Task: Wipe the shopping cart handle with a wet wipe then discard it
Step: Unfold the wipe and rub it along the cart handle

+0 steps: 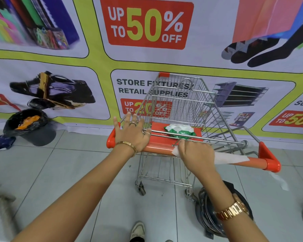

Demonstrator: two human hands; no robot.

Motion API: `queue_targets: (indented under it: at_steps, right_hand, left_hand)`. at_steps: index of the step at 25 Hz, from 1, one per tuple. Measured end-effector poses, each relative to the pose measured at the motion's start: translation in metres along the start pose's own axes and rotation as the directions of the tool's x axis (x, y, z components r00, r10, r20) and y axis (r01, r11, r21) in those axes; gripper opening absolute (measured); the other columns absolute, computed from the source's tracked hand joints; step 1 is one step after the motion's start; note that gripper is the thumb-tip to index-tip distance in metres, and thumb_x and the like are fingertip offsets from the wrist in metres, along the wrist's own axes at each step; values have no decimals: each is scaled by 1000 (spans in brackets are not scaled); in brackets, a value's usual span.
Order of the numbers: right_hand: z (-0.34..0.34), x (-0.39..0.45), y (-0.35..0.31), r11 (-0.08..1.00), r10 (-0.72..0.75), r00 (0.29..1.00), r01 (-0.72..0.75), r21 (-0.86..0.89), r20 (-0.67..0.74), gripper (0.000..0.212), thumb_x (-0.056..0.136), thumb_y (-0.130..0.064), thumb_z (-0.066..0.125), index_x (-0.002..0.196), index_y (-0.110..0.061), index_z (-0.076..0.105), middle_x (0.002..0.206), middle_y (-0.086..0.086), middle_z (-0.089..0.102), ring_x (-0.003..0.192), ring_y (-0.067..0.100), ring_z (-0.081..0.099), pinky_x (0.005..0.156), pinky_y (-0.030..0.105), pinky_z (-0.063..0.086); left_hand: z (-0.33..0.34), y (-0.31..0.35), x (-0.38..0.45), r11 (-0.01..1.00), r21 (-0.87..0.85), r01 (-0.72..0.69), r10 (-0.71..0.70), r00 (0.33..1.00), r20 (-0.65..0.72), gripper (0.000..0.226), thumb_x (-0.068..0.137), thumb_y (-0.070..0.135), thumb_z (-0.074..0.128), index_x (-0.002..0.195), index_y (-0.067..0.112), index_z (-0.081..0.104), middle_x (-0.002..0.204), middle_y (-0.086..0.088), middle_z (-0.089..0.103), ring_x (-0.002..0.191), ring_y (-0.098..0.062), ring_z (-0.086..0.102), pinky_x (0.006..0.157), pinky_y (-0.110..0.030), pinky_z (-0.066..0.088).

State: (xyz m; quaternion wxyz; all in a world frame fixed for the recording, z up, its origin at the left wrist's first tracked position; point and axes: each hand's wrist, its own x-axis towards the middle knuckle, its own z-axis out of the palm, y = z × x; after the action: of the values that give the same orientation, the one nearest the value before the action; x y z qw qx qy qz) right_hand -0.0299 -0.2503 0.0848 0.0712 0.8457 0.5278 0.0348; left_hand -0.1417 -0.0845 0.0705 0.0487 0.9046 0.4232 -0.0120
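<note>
The banner behind reads "UP TO 50% OFF" at upper centre and "STORE FIXTURES / RETAIL SUPPLIES" mid-frame; the orange cart handle [255, 160] runs left to right, dipping toward lower right; the right hand [196, 152] presses a white wet wipe [230, 158] lengthwise along it; the left hand [132, 133], fingers spread, rests flat on its left end; a green wipes packet [180, 131] lies on the orange child seat.

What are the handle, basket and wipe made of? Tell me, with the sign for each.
Handle: looks like glossy orange plastic, smooth with soft highlights.
Basket: bare metal wire, likely chromed or galvanised steel, shiny silver grid.
Wipe: thin white nonwoven sheet, matte, draped limply over the bar under the right hand.
</note>
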Motion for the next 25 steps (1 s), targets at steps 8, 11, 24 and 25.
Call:
queue_targets:
  at_steps: [8,11,24,25]
  right_hand:
    - [1,4,-5,998,-55,998,55,-14,24,38,89,-9,42,126,-7,38,96,11,66,80,29,63,57,32,34]
    - [4,-16,26,997,60,998,-59,-47,34,31,90,-14,37,119,-12,45,92,7,67,79,28,63,56,29,32]
    - [9,-30,29,929,347,889,-281,243,-298,45,77,-17,29,43,-8,57,33,8,52,32,17,37,48,22,32]
    - [10,-31,29,899,397,877,-312,307,-272,47,77,-19,29,40,-8,54,33,10,52,32,18,38,49,23,34]
  left_hand:
    - [-3,-8,0,1000,-24,-14,13,1000,-16,64,92,51,21,148,22,16,160,-2,10,148,-19,-2,117,-52,-6]
    - [-2,-4,-3,999,-35,-40,38,999,-38,65,92,50,22,148,19,15,160,-4,11,148,-20,0,119,-48,-2]
    - [2,-10,-7,997,-56,-60,51,988,-145,65,94,49,20,149,15,12,160,-5,11,148,-22,4,120,-43,4]
    - [2,-7,-8,996,-50,-70,61,985,-161,66,93,51,19,149,15,13,159,-6,13,148,-22,6,120,-42,4]
